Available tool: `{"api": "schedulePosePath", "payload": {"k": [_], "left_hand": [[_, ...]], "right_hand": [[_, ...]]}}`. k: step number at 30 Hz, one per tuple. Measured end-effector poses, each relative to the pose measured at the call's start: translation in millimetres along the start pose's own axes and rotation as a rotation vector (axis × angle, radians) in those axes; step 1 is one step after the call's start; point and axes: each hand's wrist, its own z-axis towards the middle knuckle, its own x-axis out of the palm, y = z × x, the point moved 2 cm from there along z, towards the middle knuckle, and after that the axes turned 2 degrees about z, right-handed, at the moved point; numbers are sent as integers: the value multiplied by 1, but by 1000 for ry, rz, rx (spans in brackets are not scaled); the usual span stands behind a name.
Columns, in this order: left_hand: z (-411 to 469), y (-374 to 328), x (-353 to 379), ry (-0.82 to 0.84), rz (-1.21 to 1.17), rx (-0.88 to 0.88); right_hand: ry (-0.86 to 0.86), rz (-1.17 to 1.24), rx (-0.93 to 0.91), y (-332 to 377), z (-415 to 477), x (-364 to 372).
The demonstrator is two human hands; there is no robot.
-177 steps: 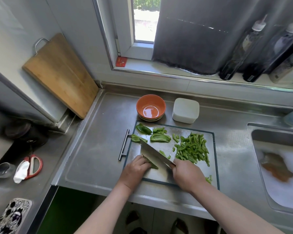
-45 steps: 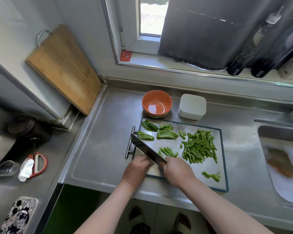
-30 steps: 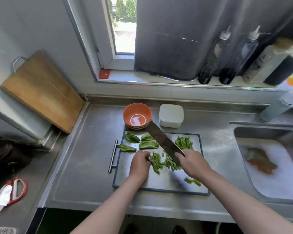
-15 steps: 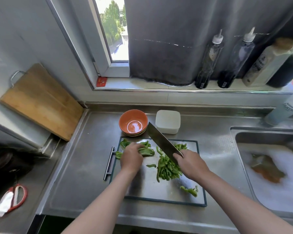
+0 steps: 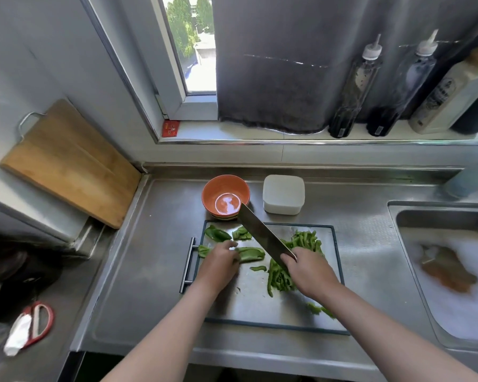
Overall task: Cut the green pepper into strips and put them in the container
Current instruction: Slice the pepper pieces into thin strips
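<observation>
A: Hands status?

B: Left hand (image 5: 218,264) has its fingers (image 5: 230,246) curled down on the left end of a flat pepper piece (image 5: 251,254), holding it on the board. Right hand (image 5: 309,271) is wrapped round the cleaver (image 5: 262,235) handle. The blade is lifted off the board and angled away toward the orange bowl (image 5: 225,195).

A: Rest of the pepper?

B: All on the steel cutting board (image 5: 249,301). More uncut pieces (image 5: 217,233) sit at the far-left corner. Cut strips (image 5: 280,277) are heaped just beside the right hand, with a few stray strips (image 5: 319,310) near the front edge. None visible in the white container (image 5: 283,194). It sits on the bench (image 5: 155,244) behind the board, beside the bowl, and looks lidded — can't be sure.

A: Step?

B: Mid-cutting, I'd judge. Roughly half sliced, transfer not started.

A: Next?

B: Probably drag that piece onto open board, flatten it, tuck the fingers, then bring the blade down in narrow cuts. The edge sits near the left hand, so a knuckle guard matters. The container needs opening first, if lidded.
</observation>
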Motion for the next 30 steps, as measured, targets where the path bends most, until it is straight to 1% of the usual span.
{"api": "schedulePosePath", "payload": {"k": [2, 6, 10, 13, 14, 16, 19, 21, 23, 25, 27, 30], "left_hand": [[-9, 0, -4, 15, -23, 29], [-25, 2, -8, 91, 16, 8], [-48, 17, -14, 111, 27, -118], [-70, 35, -17, 137, 83, -127], [-78, 41, -17, 130, 82, -130], [-92, 47, -17, 63, 61, -108], [-102, 40, -10, -91, 63, 27], [-102, 27, -2, -162, 83, 108], [-98, 18, 9, -186, 93, 135], [-94, 16, 16, -193, 85, 122], [-91, 18, 19, -187, 86, 115], [-88, 21, 17, -158, 109, 151]], "right_hand": [[4, -3, -3, 4, -2, 5], [8, -42, -16, 13, -4, 13], [8, -65, -25, 19, -9, 17], [17, -115, -51, 25, -15, 18], [22, -131, -59, 28, -18, 20], [38, -169, -87, 32, -25, 25], [69, -266, -151, 38, -36, 39], [69, -342, -200, 40, -43, 50], [56, -394, -237, 39, -49, 57], [46, -436, -261, 38, -52, 63], [44, -464, -277, 35, -54, 67], [43, -485, -304, 33, -58, 73]]}}
